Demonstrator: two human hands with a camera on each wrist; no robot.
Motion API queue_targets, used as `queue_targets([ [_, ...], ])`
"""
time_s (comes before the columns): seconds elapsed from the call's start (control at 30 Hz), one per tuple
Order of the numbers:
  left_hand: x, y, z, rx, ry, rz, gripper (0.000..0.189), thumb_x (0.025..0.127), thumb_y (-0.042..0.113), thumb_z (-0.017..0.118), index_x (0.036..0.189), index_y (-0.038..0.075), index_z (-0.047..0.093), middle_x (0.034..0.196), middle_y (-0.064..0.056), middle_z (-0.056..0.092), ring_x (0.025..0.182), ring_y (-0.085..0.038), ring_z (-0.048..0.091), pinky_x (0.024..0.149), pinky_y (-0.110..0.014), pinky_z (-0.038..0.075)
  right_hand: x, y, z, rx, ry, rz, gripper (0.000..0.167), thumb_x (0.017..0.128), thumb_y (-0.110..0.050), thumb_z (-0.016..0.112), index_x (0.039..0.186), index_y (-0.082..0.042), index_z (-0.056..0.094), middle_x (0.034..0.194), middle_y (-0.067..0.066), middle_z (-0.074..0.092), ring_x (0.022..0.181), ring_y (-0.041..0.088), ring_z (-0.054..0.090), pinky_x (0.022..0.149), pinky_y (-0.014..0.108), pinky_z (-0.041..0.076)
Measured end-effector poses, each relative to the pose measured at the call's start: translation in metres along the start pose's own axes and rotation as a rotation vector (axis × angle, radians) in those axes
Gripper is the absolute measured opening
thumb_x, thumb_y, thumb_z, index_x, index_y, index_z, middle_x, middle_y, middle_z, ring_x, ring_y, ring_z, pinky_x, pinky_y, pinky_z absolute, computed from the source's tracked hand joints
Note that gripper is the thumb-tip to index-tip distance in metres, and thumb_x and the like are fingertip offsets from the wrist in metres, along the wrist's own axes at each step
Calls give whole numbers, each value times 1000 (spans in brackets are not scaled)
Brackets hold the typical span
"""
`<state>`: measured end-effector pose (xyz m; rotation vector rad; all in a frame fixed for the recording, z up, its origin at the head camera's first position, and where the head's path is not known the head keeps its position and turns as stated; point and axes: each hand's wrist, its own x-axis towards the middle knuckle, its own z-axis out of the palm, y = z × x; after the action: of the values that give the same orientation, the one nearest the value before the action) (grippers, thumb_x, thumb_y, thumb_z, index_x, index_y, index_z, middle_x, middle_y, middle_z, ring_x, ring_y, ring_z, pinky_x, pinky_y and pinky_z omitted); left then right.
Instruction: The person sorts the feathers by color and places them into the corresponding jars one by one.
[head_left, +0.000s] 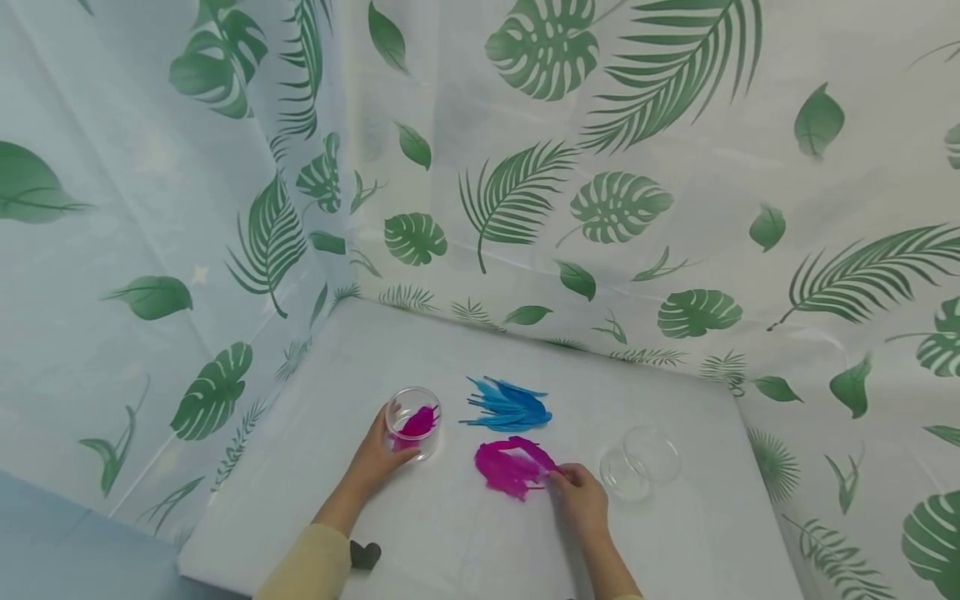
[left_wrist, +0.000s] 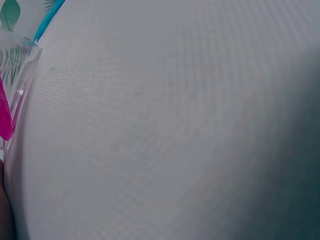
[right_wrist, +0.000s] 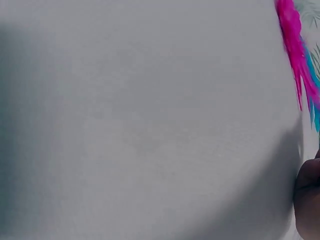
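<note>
- While the left hand [head_left: 375,458] wraps round the clear cup [head_left: 413,421] low in the middle of the head view, likely to keep it from tipping, pink feathers stand inside it. The right hand [head_left: 581,496] pinches one feather at the edge of the pink feather pile [head_left: 510,467]. Blue feathers [head_left: 508,406] lie just above, and an empty cup [head_left: 640,463] lies on its side at the right.
- Left wrist view: the cup wall [left_wrist: 22,85] shows at the left edge, over white table [left_wrist: 175,130].
- Right wrist view: a pink feather [right_wrist: 295,50] hangs at the upper right; the grip cannot be told here.
</note>
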<state>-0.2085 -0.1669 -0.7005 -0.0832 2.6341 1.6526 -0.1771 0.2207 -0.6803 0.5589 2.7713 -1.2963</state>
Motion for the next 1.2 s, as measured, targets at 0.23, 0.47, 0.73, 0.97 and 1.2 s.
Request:
queue_targets([
  [0.23,1,2,-1,-3,1,-7,109,73,48,84,158,31,17,163,-7,28,151,-37,24,117,-62,26,4,-11,-19,113,-25,-5,39,93,-50,64,112,-17,73,108,2,75,103,20,63,84,27,54],
  [0.47,2,4,-2,-2,1,-1,109,74,48,83,158,27,17,162,-10,29,150,-39,24,117,-63,27,21,-53,-35,254,-37,-19,48,84,-56,71,109,-15,70,101,1,76,93,22,60,75,24,51],
  [0.73,2,1,0,-7,-2,-13,109,73,48,84,158,28,18,163,-9,28,150,-38,24,117,-62,26,42,-127,-39,318,-73,-130,41,82,-50,77,101,-13,74,95,8,73,82,21,60,74,32,54],
  [0.97,-1,5,-1,-13,-22,-48,110,73,49,84,158,27,17,163,-10,27,150,-39,23,117,-63,26,45,-183,-20,304,-179,-234,30,84,-42,77,97,-15,75,95,4,75,93,22,64,82,40,55],
  [1.2,-1,7,-1,-1,-8,-57,111,72,51,84,158,28,18,163,-9,28,150,-39,23,116,-64,26,47,-214,-1,256,-246,-257,25,84,-43,77,95,-21,75,96,0,74,98,25,65,79,29,55],
])
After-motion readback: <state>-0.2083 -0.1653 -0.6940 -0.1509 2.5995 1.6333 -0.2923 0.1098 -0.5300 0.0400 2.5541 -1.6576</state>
